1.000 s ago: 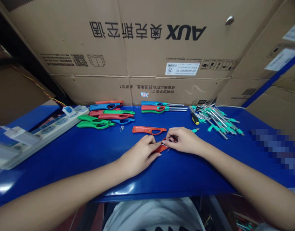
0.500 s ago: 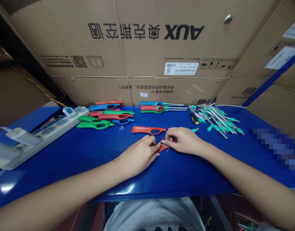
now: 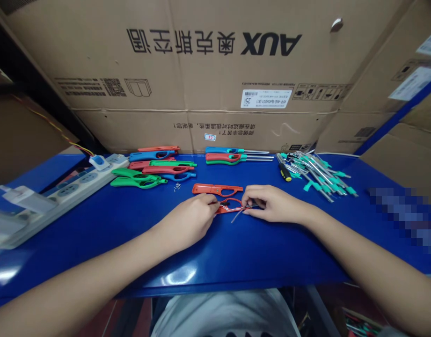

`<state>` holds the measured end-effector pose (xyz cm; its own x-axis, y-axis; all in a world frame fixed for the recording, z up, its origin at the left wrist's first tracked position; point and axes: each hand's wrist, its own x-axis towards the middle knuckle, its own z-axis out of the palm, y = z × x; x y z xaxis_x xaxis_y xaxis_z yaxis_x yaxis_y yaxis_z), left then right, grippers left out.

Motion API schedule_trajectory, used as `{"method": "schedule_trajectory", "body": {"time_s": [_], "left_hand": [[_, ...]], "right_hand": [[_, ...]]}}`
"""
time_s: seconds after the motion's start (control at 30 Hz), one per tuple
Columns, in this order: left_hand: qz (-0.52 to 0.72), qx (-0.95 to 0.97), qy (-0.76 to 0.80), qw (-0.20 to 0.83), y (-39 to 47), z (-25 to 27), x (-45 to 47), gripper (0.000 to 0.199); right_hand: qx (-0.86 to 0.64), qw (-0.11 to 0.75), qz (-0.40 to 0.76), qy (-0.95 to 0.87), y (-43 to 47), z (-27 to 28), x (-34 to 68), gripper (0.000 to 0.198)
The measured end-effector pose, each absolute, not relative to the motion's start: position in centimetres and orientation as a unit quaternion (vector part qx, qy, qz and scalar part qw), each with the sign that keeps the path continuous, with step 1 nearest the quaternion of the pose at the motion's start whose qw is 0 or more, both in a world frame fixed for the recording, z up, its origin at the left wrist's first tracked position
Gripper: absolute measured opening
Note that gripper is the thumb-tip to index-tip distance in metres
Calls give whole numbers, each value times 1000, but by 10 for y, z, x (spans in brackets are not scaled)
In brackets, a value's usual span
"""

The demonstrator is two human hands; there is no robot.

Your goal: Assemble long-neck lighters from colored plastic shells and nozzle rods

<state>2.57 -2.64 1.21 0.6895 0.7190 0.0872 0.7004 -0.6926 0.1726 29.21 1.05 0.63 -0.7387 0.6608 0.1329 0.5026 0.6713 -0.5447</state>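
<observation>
My left hand (image 3: 196,216) grips the left end of an orange lighter shell half (image 3: 222,210), which has a trigger loop at its far side. A white wire and small dark parts lie in the shell. My right hand (image 3: 267,202) is closed in a pinch at the shell's right end, where a thin grey tube (image 3: 237,216) sticks out from the fingertips toward me. The fingers partly hide that end. Just beyond both hands lies another orange lighter shell half (image 3: 204,188), apart from them.
Coloured lighter shells (image 3: 154,169) and tiny metal pieces (image 3: 177,187) lie left. Lighters with metal rods (image 3: 225,158) are at the back. Right are a screwdriver (image 3: 284,172) and a heap of metal rods with teal ends (image 3: 317,175). A power strip (image 3: 75,192) stands left; cardboard (image 3: 215,75) walls the back.
My left hand has shifted left along the shell, so more of the shell and its loop shows. My right hand stays near its place, with the thin grey tube now more visible.
</observation>
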Motion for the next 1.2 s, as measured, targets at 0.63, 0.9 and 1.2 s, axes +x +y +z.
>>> {"method": "schedule_trajectory", "body": {"time_s": [0.63, 0.9, 1.2], "left_hand": [[141, 924, 334, 124, -23, 5, 30, 21], [91, 930, 349, 71, -29, 12, 31, 26], [77, 935, 344, 22, -29, 10, 31, 25]], "right_hand": [[-343, 147, 187, -909, 5, 2, 284, 20], [-316, 158, 168, -920, 2, 1, 284, 25], [-283, 210, 213, -911, 4, -6, 280, 10]]}}
